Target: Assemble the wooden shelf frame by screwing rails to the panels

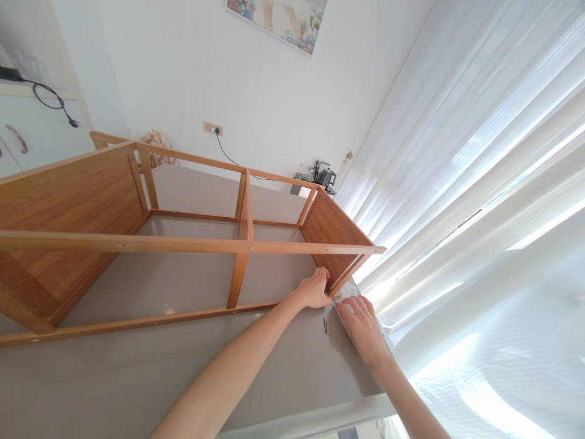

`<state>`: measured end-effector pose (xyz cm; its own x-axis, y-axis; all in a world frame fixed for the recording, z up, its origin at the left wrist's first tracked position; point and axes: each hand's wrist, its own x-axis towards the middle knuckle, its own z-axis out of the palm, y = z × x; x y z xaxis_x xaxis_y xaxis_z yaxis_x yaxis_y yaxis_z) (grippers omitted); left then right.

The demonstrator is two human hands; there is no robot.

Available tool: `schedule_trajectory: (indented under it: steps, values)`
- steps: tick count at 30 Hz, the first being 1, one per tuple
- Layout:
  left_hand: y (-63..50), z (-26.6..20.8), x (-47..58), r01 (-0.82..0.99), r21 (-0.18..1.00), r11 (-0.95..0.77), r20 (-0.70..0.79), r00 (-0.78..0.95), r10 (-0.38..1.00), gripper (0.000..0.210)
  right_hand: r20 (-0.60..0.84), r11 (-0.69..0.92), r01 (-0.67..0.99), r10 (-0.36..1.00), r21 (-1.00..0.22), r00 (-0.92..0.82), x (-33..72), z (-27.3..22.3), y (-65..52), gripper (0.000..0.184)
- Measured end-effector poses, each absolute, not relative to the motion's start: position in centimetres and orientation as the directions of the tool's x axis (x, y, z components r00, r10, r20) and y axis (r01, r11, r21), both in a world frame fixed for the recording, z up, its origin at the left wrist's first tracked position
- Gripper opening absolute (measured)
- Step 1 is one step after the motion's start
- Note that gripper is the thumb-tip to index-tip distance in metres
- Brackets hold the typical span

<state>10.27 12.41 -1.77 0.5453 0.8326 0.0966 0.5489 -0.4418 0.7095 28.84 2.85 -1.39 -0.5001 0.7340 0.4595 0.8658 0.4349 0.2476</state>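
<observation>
A wooden shelf frame (274, 246) with slatted bars and solid end panels lies on its side on a grey-covered table (192, 372). My left hand (316, 289) reaches to the lower right corner, its fingers closed around the frame beside the end panel (336, 231). Just right of that corner, my right hand (361, 323) pinches a thin, small piece against the frame's end; it is too small to name. A few loose screws (326, 328) lie on the table between my two forearms.
White curtains (479, 183) hang close along the right side. Against the back wall stand a black kettle (326, 177) and a socket (212, 128) with a plugged-in cable. A white cabinet (36, 131) is at the left, with a loose cord (50, 100) hanging over it.
</observation>
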Motion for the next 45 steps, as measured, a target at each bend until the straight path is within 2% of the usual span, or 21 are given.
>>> schedule_trajectory:
  steps: [10, 15, 20, 27, 31, 39, 45]
  values:
    - [12.5, -2.0, 10.3, 0.540, 0.710, -0.452, 0.113, 0.547, 0.830, 0.058, 0.428, 0.418, 0.844, 0.730, 0.336, -0.532, 28.3, -1.2, 3.0, 0.031]
    - [12.5, -2.0, 10.3, 0.532, 0.717, -0.450, 0.111, 0.551, 0.827, 0.058, 0.474, 0.404, 0.891, 0.755, 0.210, -0.454, 28.4, -1.2, 2.9, 0.023]
    - [12.4, -1.8, 10.2, 0.537, 0.718, -0.443, 0.098, 0.552, 0.828, 0.059, 0.455, 0.399, 0.914, 0.804, 0.066, -0.384, 28.5, -1.2, 2.9, 0.025]
    - [12.4, -1.8, 10.1, 0.538, 0.717, -0.442, 0.097, 0.551, 0.829, 0.059, 0.427, 0.394, 0.919, 0.832, -0.008, -0.353, 28.9, -1.4, 3.1, 0.024]
    - [12.4, -1.8, 10.2, 0.541, 0.715, -0.443, 0.097, 0.551, 0.829, 0.059, 0.441, 0.418, 0.908, 0.810, 0.029, -0.387, 29.1, -1.4, 2.9, 0.024]
    - [12.3, -1.7, 10.2, 0.545, 0.718, -0.432, 0.092, 0.542, 0.836, 0.057, 0.455, 0.445, 0.872, 0.746, 0.204, -0.486, 29.2, -1.5, 2.3, 0.026]
    - [12.5, -1.9, 10.3, 0.532, 0.726, -0.436, 0.102, 0.543, 0.833, 0.056, 0.461, 0.432, 0.865, 0.732, 0.255, -0.501, 28.8, -1.1, 2.3, 0.030]
